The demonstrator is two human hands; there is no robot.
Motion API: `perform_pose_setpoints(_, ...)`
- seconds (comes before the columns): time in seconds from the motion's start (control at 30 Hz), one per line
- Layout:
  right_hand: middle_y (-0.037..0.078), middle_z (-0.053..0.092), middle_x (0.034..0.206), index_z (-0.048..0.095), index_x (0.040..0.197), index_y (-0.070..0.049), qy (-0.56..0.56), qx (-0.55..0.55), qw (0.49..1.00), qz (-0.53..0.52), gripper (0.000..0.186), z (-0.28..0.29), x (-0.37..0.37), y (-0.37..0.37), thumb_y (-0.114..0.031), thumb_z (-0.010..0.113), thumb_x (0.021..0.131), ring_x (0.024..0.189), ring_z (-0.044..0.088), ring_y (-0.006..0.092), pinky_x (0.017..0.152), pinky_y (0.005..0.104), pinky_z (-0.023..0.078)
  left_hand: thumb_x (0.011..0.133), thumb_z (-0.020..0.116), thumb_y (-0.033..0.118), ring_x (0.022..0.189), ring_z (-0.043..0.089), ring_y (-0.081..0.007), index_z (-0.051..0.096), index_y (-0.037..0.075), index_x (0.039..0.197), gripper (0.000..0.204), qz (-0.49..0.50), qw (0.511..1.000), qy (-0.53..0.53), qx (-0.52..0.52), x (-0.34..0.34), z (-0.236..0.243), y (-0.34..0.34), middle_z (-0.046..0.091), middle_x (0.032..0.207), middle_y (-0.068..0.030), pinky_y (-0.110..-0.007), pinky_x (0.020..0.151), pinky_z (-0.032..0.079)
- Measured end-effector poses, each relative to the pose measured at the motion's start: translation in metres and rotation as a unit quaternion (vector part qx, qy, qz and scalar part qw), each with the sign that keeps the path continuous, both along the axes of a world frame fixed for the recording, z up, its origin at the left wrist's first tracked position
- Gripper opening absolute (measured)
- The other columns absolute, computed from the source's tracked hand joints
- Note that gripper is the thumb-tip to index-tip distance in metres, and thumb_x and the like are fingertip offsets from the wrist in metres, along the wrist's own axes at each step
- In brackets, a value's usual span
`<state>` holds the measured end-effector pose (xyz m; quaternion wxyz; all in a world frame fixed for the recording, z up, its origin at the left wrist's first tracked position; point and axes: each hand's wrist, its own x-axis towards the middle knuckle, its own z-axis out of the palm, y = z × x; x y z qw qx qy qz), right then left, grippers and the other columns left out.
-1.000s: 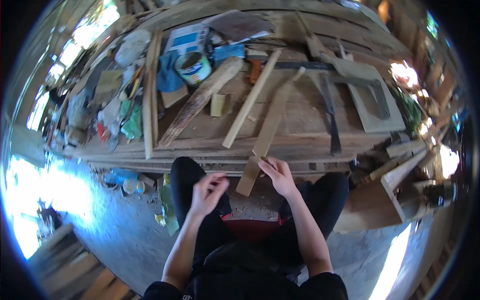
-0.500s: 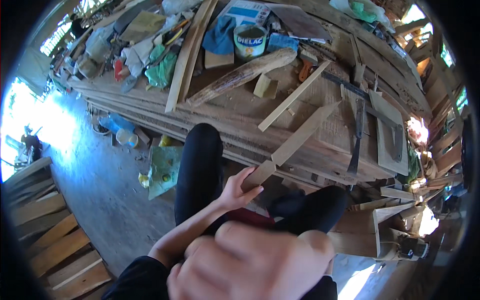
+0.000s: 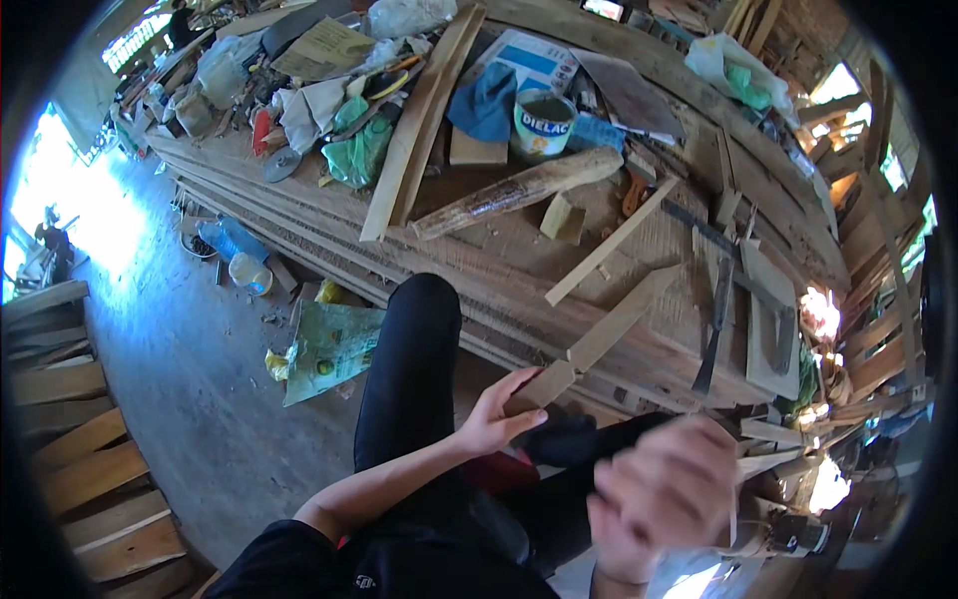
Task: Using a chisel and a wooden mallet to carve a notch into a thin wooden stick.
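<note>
Wood strip (image 3: pixel 629 309) lay slantwise over the near edge of the bench (image 3: pixel 499 262), beside a pale stick (image 3: pixel 611 243). Its lower end met a short piece (image 3: pixel 547 387) jutting out toward the person; whether these were one notched length or two ends touching could not be made out. The left hand (image 3: pixel 489 424) gripped the short piece between thumb and fingers. The right hand (image 3: pixel 664 489) was apart from it, fingers seemingly curled but blurred, so whether it held anything was unclear. The step looked like steadying the wood with the left hand alone. A next move seemed to call for a firm left grip and a clear view of the notch.
</note>
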<state>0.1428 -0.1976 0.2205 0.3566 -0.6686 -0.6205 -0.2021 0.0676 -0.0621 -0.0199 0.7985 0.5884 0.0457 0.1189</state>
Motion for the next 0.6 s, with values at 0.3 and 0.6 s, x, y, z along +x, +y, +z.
perform_pose_setpoints(0.3, 0.005, 0.059, 0.061, 0.063, 0.075, -0.006, 0.279, -0.015, 0.866, -0.414, 0.017, -0.092, 0.172, -0.062, -0.020, 0.072, 0.078, 0.057, 0.059, 0.0234, 0.057, 0.0343, 0.047, 0.083, 0.068, 0.000, 0.113, 0.050, -0.0147, 0.031, 0.001, 0.144, 0.071, -0.043, 0.998, -0.031, 0.022, 0.067, 0.036, 0.014, 0.050, 0.128, -0.0091, -0.026, 0.094, 0.041)
perform_pose_setpoints(0.6, 0.016, 0.058, 0.111, 0.050, 0.120, -0.006, 0.200, -0.145, 0.763, -0.597, 0.052, -0.156, 0.253, -0.062, -0.030, 0.068, 0.077, 0.101, 0.059, 0.0349, 0.086, 0.0434, 0.048, 0.070, 0.078, 0.010, 0.118, 0.055, -0.0340, 0.035, -0.005, 0.140, 0.083, -0.012, 0.940, -0.063, 0.335, 0.079, 0.014, 0.030, 0.053, 0.129, -0.0241, -0.037, 0.101, 0.041)
